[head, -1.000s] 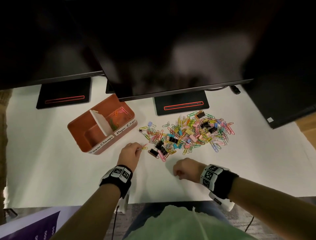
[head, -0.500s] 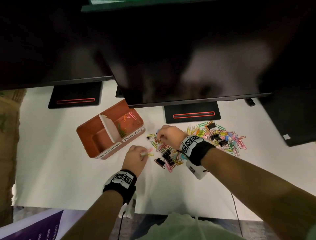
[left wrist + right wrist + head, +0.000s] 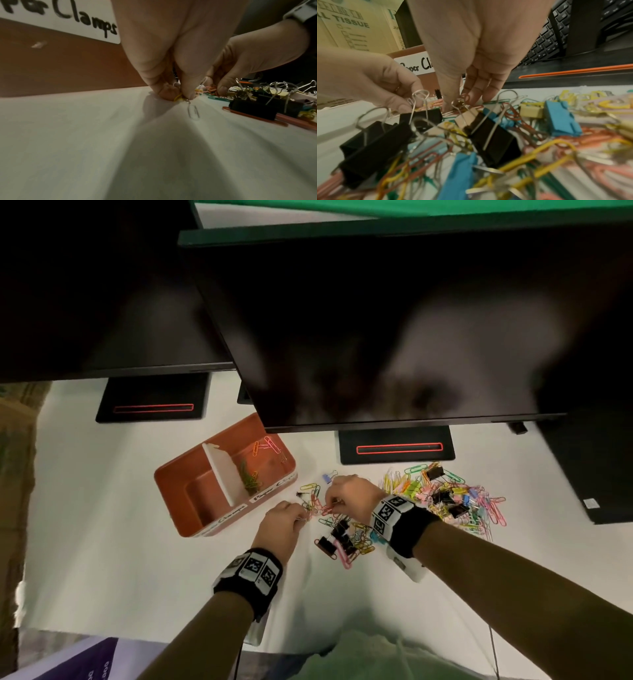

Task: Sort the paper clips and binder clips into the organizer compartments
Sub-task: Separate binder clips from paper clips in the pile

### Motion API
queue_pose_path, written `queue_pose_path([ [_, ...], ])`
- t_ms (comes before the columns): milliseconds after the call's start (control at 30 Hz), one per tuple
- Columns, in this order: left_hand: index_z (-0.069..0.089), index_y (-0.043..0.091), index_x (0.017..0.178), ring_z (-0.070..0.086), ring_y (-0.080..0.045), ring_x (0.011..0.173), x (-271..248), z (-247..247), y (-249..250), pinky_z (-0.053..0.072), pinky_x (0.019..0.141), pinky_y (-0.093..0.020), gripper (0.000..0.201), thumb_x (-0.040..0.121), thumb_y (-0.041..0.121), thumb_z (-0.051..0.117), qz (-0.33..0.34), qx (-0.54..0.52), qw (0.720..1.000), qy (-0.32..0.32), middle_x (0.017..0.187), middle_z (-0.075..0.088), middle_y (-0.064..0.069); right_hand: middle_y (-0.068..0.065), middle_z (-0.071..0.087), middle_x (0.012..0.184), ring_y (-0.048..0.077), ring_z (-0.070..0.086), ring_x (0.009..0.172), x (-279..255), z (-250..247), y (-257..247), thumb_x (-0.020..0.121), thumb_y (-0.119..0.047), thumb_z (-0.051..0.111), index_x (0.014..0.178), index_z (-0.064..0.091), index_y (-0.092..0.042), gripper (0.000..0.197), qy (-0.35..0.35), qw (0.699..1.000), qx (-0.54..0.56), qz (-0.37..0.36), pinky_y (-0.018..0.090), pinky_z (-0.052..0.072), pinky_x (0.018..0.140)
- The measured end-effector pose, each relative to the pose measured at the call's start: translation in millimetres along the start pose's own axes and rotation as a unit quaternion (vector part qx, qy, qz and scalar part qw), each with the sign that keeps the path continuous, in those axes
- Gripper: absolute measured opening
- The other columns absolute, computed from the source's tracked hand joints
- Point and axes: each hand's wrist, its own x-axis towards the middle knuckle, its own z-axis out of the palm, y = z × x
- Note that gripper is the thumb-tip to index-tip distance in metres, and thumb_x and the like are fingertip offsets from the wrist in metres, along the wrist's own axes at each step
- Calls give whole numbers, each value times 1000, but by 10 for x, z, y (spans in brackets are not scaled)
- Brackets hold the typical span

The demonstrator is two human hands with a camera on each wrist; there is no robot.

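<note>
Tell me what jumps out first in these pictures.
A bright heap of coloured paper clips and binder clips sprawls across the white table, right of the orange organizer, which holds only a few clips in its far compartment. Both hands meet at the heap's near-left edge: the left hand pinches paper clips, the right hand picks among them.

The organizer [image 3: 60, 65] front wall carries a white label [image 3: 56, 17] reading "Clamps"; the carton [image 3: 351, 27] beside the desk reads "TISSUE".
</note>
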Motion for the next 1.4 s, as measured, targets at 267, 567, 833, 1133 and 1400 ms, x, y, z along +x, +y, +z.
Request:
queue_pose_path([
  [267, 64, 7, 87, 59, -26, 83, 40, -42, -32, 45, 73, -29, 11, 82, -1, 57, -3, -26, 1000, -14, 90, 63, -11, 1, 65, 105, 18, 60, 96, -140, -63, -11, 90, -22, 58, 106, 64, -18, 17, 32, 998, 44, 12, 30, 49, 87],
  [567, 63, 11, 85, 53, -1, 70, -133, -386, 86, 37, 66, -7, 12, 82, 0, 61, 53, -79, 995, 39, 81, 59, 3, 0, 65, 93, 8, 55, 79, -206, -357, -233, 87, -23, 65, 98, 68, -17, 13, 125, 987, 94, -47, 23, 47, 76],
  [833, 62, 22, 83, 61, -9, 81, -109, -1308, 238, 51, 78, -28, 10, 84, 12, 62, -18, -157, 973, 170, 84, 65, 8, 4, 66, 101, 17, 62, 90, 273, -738, -907, 84, -15, 66, 102, 65, -14, 18, 213, 967, 134, -46, 27, 49, 83],
  [1133, 62, 21, 104, 53, 5, 91, -355, -1074, 302, 41, 82, -5, 25, 80, 19, 69, 66, -89, 985, 130, 103, 57, 13, -4, 61, 106, 14, 59, 92, 136, -421, -483, 90, -24, 59, 119, 55, -23, 29, 179, 978, 106, 12, 33, 52, 84],
  [1400, 56, 17, 109, 50, -12, 85, -337, -234, -44, 43, 80, -23, 38, 76, 27, 73, -67, -39, 996, -39, 101, 49, 3, 2, 37, 146, 22, 40, 130, 164, -94, -249, 87, -17, 63, 143, 34, -18, 63, -9, 1000, 6, 9, 32, 35, 108],
])
